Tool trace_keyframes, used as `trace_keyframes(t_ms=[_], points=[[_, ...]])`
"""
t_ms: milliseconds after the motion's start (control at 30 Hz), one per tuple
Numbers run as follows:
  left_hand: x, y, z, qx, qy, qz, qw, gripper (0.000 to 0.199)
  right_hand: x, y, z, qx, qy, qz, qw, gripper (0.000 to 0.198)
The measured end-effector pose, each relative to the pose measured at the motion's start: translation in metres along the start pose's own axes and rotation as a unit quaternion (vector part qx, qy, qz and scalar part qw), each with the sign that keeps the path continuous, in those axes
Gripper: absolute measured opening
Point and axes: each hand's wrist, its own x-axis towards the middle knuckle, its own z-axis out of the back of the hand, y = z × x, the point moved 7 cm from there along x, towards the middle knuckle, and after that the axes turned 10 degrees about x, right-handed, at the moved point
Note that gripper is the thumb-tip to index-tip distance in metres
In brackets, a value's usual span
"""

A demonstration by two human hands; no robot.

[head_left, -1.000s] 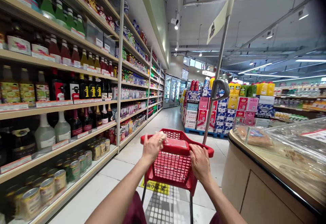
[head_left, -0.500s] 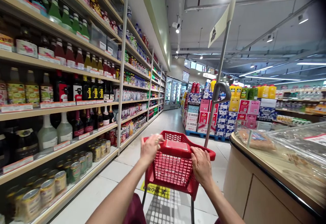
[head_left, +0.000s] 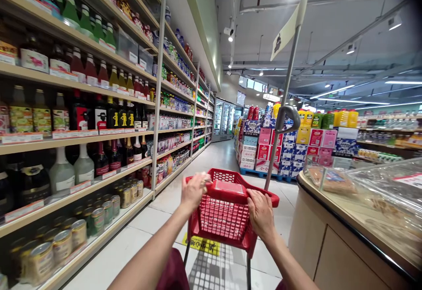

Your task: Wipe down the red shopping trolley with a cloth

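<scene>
A red plastic shopping cart (head_left: 224,224) stands right in front of me on the tiled floor. My left hand (head_left: 195,190) is closed over the left end of its handlebar, and something small and pale that I cannot make out shows by the fingers. On the right part of the red bar, my right hand (head_left: 261,207) is wrapped with the fingertips over the top. A grey metal pole (head_left: 286,83) with a hook and a small flag rises beside the cart's right side. What I can see of the basket through its mesh holds no goods.
Shelves (head_left: 132,136) of bottles and cans line the left. A curved counter (head_left: 325,233) with clear covers stands close on the right. Ahead right are stacked drink boxes (head_left: 263,151) on a blue pallet. Glass-door fridges (head_left: 221,116) stand far ahead. A yellow floor sticker (head_left: 206,245) lies under the cart.
Hardly anything differs. Both hands keep their places on the handlebar, and the view has shifted only very slightly.
</scene>
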Motion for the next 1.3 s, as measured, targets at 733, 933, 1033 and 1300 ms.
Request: trace_keyframes(t_ms=[733,933,1033,1300], points=[[0.005,-0.071,-0.012,-0.031,0.022,-0.067,0.997,0.043,0.013,0.027,-0.001,0.054,-0.033,0.042,0.997,0.042],[-0.001,-0.084,-0.025,-0.027,0.119,-0.11,0.986,0.074,0.04,0.06,-0.019,0.139,0.057,0.069,0.986,0.042],[-0.006,-0.05,-0.025,0.002,0.144,-0.089,0.986,0.088,0.047,0.065,-0.03,0.108,0.106,0.035,0.988,0.037],[-0.013,-0.028,-0.019,0.015,0.077,-0.097,0.992,0.064,0.039,0.059,-0.025,0.019,0.08,0.049,0.995,0.036]])
